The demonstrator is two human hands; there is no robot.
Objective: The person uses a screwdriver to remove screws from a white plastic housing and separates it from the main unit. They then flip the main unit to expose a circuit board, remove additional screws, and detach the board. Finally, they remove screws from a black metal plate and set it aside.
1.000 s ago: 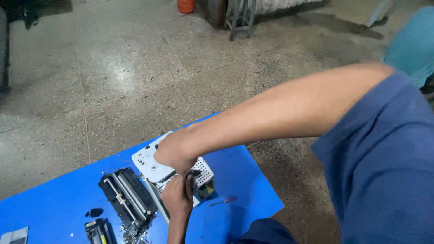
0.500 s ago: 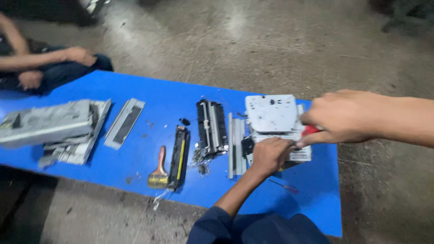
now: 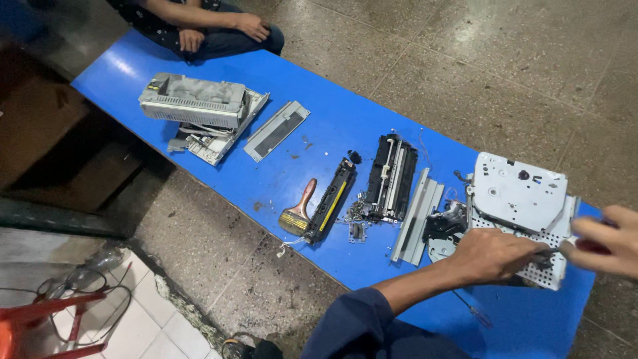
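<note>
Now we steady the grey metal printer chassis [image 3: 522,213] at the blue bench's [image 3: 199,126] right end, left hand [image 3: 488,256] pressing on it fingers curled, right hand [image 3: 608,239] pinching a red-handled screwdriver [image 3: 588,246] against it.

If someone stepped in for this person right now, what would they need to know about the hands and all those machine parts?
Left hand: resting on the perforated metal frame, steadying it.
Right hand: at the frame's right edge, gripping a red-handled tool; its tip is hidden.
White metal unit: lying on the frame, at the right end of the blue bench.
Already lying apart: black roller assembly, grey rails, black and yellow bar, paintbrush, grey housing far left.
Left: white unit and frame are not yet apart.
</note>
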